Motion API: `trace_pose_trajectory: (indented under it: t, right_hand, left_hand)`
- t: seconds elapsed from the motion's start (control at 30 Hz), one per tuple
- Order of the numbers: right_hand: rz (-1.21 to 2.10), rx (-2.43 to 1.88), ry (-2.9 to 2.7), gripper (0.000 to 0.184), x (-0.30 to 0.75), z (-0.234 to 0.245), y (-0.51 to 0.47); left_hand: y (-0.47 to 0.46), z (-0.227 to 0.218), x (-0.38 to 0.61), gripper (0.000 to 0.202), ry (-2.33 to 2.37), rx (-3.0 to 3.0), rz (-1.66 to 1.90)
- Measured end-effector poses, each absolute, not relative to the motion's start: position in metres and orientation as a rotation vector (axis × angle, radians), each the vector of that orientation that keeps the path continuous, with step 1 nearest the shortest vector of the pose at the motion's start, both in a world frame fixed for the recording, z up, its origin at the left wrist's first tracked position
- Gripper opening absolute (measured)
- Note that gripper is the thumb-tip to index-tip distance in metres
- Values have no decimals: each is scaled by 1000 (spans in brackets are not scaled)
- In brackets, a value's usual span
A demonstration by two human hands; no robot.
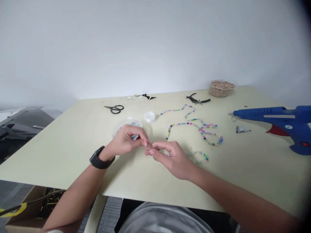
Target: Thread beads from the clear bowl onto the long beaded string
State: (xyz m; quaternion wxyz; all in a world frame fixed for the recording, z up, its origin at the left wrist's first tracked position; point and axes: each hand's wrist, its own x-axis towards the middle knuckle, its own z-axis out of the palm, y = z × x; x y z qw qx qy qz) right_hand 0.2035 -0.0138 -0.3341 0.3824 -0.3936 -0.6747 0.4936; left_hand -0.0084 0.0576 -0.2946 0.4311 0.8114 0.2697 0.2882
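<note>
My left hand [128, 140], with a dark watch [101, 158] on its wrist, pinches a tiny bead [149, 146] between thumb and fingertips. Touching close by, my right hand [173, 160] is closed on the beaded string [187, 123]; the thread's end is too fine to make out. Loops of multicoloured beads wind across the table behind and beside my right hand, leading back to a small white spool [150, 116]. Partly hidden behind my left hand is a clear bowl [116, 125] with loose beads in it.
Black-handled scissors [115, 109] lie at the back left, dark pliers [198, 100] at the back right. A tub of brown pellets [221, 89] stands near the wall. A blue glue gun [264, 114] lies at the right, near a small patterned scrap [242, 129]. Black scraps [148, 96] lie along the back edge.
</note>
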Motion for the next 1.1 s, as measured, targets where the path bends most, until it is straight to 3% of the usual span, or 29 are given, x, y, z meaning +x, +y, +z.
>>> trace_pose_trajectory:
  t: [0.4,0.57,0.8,1.1]
  right_hand:
    - [1191,-1050,-1675,29,200,-340,-13]
    - [1174,-1063,-1632,27,201,-339,-13]
    - [1165,-1054,-1635,26,201,-338,-13]
    - [1211,-1075,-1617,26,200,-337,-13]
  left_hand:
    - [57,-292,-9,17,648,2123,709]
    - [76,-286,-34,20,1006,2258,832]
    - [93,-294,-50,15,1297,2498,380]
    - [95,-303,-48,20,1265,2615,300]
